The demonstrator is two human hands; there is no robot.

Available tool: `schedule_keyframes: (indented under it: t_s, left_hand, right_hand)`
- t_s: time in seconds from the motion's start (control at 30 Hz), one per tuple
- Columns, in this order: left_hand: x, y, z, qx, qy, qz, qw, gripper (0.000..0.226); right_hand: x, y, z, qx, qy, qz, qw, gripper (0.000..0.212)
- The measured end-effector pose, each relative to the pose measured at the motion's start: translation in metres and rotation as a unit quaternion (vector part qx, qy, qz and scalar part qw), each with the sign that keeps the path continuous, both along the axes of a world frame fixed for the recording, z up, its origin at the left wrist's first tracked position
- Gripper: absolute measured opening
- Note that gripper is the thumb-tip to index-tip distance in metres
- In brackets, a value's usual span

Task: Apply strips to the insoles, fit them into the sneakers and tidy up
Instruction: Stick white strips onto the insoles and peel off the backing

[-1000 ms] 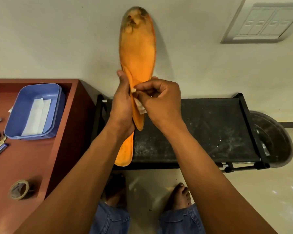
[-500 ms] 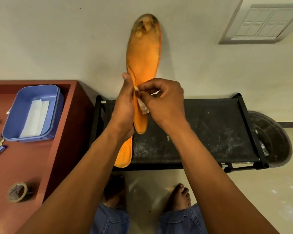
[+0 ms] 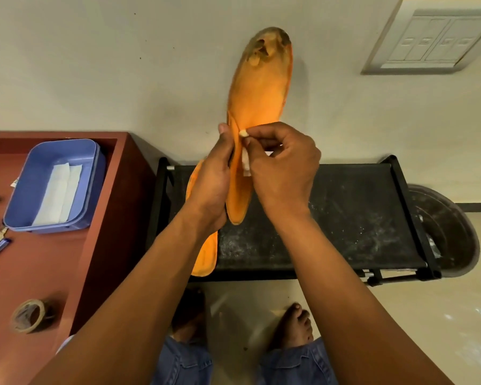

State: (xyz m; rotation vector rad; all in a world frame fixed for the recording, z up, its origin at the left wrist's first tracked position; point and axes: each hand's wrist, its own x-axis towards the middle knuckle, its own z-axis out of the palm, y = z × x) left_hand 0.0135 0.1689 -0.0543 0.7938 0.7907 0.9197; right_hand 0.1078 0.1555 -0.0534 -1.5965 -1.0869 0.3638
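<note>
Your left hand (image 3: 213,187) grips two orange insoles (image 3: 258,90) upright above the black rack (image 3: 345,218). Your right hand (image 3: 282,168) pinches a white strip (image 3: 245,162) against the front insole's edge. More strips lie in the blue tray (image 3: 25,190) on the table (image 3: 53,273).

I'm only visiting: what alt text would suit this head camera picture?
Seen from above, a person's left hand grips two orange insoles held upright while the right hand pinches a small white strip against one. A blue tray of white sheets sits on a red table.
</note>
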Motion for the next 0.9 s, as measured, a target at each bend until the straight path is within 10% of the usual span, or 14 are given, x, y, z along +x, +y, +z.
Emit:
schedule_keyframes:
  t_s: [0.23,0.5,0.9]
  left_hand:
    - [0.002,-0.004,0.002,0.013,0.047,-0.082,0.995,0.059]
    - [-0.006,0.011,-0.008,0.068,0.074,-0.006,0.995,0.051]
    - [-0.022,0.015,-0.003,0.033,0.096,0.055,0.993,0.057]
  right_hand:
    - [0.014,0.0,0.005,0.026,0.048,-0.121,0.991,0.005]
    - [0.011,0.002,0.004,-0.021,0.18,0.069,0.981,0.011]
    - [0.035,0.001,0.014,-0.04,0.372,0.037,0.927,0.011]
